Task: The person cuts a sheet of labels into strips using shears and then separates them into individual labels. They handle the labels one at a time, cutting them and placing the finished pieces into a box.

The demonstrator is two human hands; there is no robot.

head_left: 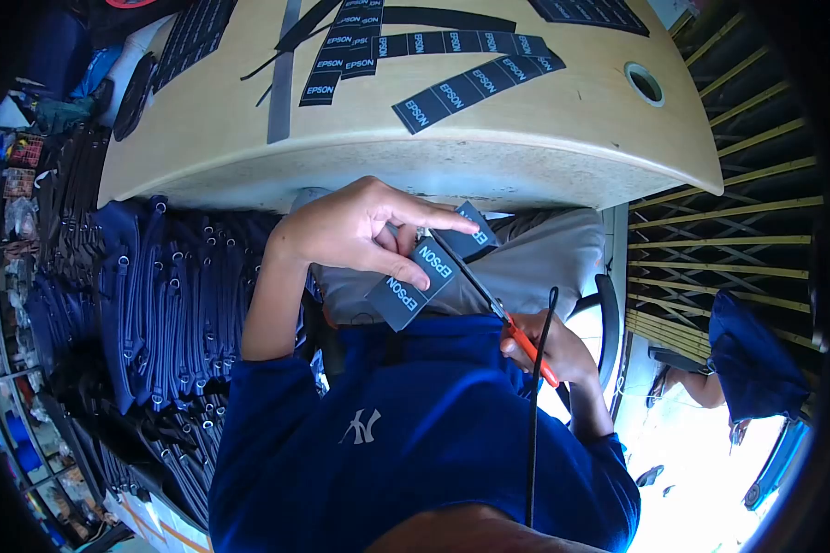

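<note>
1. Left hand [355, 230] pinches a dark EPSON label strip [413, 284] between thumb and fingers, held above the lap, at 6 o'clock of the surface [526, 138]
2. Right hand [563, 355], at 4 o'clock of the strip, grips orange-handled scissors [492, 304]; the blades lie against the strip
3. Further label strips [475, 83] lie on the surface at 12 o'clock

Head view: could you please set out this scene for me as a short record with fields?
left hand: pinches a strip of black EPSON labels
right hand: grips orange-handled scissors, blades laid against the strip
table: wooden, curved edge; more label strips lie on it
at the person's left: stacked dark blue fabric items with metal eyelets
far right: another person in blue
</note>
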